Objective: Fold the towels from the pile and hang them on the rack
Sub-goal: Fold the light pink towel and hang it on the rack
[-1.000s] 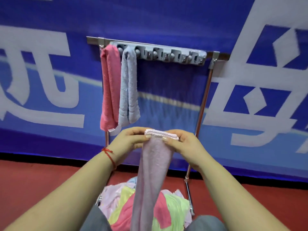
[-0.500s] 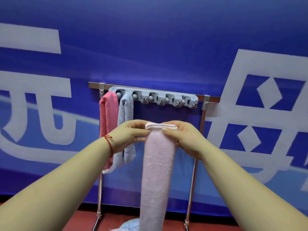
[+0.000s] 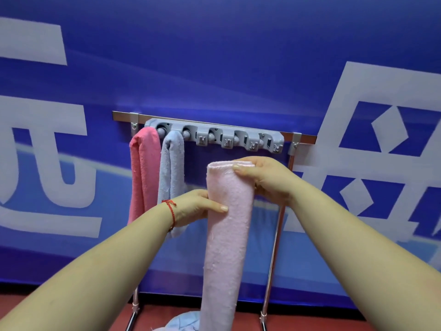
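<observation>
In front of the rack [image 3: 274, 247], a long folded pale pink towel [image 3: 226, 235] hangs upright between both hands, lower end running out of view at the bottom edge. Right hand [image 3: 265, 177] grips the towel's top right corner, thumb across the front face, fingers curled behind. Left hand [image 3: 198, 206] sits lower on the towel's left edge, thumb pressed flat on the front, other fingers wrapped behind the cloth; so both hands are clamped on the same towel, right above left, slightly apart. Red string bracelet [image 3: 170, 211] on the left wrist.

Towel top is just below the grey clip strip [image 3: 214, 136], not touching it. Strip is mounted on the rack's metal top bar [image 3: 121, 115] and carries a row of roller clips. Two towels already hang there: a darker pink towel [image 3: 144, 173] at the far left and a light blue towel [image 3: 170, 168] just beside it on its right, both doubled over and hanging straight. Left hand partly covers the blue one's lower part. Remaining clips to the right hold nothing.

Two metal legs of the rack go down to a red floor [image 3: 334, 321]. A bit of light blue cloth [image 3: 183, 322] shows on the floor at the bottom edge, beside the held towel; the rest of it is cut off. Behind everything, a blue banner [image 3: 238, 56] with large white characters.
</observation>
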Demonstrator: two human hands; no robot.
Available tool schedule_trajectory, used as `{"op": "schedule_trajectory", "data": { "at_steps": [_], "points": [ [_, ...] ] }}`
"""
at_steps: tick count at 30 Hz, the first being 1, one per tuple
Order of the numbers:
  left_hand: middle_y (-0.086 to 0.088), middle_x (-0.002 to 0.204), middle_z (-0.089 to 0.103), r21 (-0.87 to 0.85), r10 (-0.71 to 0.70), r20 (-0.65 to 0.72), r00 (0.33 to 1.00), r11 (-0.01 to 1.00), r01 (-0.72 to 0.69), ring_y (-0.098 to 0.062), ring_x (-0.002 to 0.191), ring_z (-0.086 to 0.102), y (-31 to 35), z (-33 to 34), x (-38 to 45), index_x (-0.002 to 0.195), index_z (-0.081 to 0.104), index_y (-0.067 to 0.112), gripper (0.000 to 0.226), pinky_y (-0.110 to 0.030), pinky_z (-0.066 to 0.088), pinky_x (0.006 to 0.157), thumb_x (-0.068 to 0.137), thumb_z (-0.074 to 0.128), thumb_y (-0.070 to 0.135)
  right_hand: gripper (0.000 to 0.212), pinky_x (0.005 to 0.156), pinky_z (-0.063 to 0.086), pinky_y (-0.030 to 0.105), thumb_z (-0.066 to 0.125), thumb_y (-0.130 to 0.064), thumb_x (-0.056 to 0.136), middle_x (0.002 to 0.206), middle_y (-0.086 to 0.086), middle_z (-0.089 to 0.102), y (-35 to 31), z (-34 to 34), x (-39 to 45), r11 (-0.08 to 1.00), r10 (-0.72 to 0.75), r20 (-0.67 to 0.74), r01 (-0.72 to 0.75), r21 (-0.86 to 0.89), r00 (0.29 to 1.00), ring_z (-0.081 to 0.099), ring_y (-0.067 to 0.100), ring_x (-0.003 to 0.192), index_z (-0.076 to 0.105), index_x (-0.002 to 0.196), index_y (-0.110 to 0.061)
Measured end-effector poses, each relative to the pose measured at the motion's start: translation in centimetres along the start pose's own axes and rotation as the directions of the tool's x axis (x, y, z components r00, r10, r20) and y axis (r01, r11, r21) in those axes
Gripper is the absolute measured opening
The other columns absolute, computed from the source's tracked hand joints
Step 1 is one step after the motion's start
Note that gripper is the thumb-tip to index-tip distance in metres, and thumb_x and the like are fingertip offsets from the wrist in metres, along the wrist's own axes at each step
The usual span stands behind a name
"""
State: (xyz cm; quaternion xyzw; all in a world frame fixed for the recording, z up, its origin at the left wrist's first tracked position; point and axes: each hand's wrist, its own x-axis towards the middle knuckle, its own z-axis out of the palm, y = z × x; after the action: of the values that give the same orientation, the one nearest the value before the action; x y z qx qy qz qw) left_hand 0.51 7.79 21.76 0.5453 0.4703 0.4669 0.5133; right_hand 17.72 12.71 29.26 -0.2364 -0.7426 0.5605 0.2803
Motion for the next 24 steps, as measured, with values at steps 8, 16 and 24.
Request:
{"op": "schedule_trajectory", "data": {
  "at_steps": [8,16,24],
  "points": [
    [0.003,0.083,0.074,-0.052,-0.032,0.060,0.998,0.998,0.035,-0.009,0.078,0.069,-1.2,1.4,0.2,0.091,0.066,0.010,0.026,-0.020,0.055,0.075,0.065,0.065,0.012,0.013,0.068,0.053,0.026,0.053,-0.013,0.093,0.085,0.003,0.068,-0.4,-1.9,2.0,0.997,0.073,-0.027,-0.073,0.013,0.997,0.062,0.015,0.075,0.067,0.094,-0.012],
    [-0.001,0.086,0.073,-0.145,-0.064,0.057,0.996,0.987,0.071,-0.012,0.079,0.069,-2.1,2.0,-0.2,0.098,0.064,0.005,0.013,-0.024,0.056,0.078,0.088,0.058,0.011,0.016,0.073,0.053,0.029,0.052,-0.013,0.094,0.092,0.006,0.068,1.6,-2.6,2.8,0.986,0.136,-0.185,-0.116,0.118,0.973,0.064,0.016,0.081,0.063,0.104,-0.008],
    [-0.004,0.089,0.070,-0.162,-0.005,-0.068,0.998,0.987,-0.006,-0.014,0.079,0.066,-0.2,3.7,0.6,0.099,0.064,0.008,0.015,-0.024,0.055,0.072,0.093,0.050,0.012,0.046,0.071,0.049,0.036,0.055,-0.050,0.086,0.078,0.013,0.070,11.3,0.9,-0.6,0.734,0.469,-0.091,-0.330,0.594,0.879,0.065,0.026,0.073,0.070,0.087,-0.006]
  ]
}}
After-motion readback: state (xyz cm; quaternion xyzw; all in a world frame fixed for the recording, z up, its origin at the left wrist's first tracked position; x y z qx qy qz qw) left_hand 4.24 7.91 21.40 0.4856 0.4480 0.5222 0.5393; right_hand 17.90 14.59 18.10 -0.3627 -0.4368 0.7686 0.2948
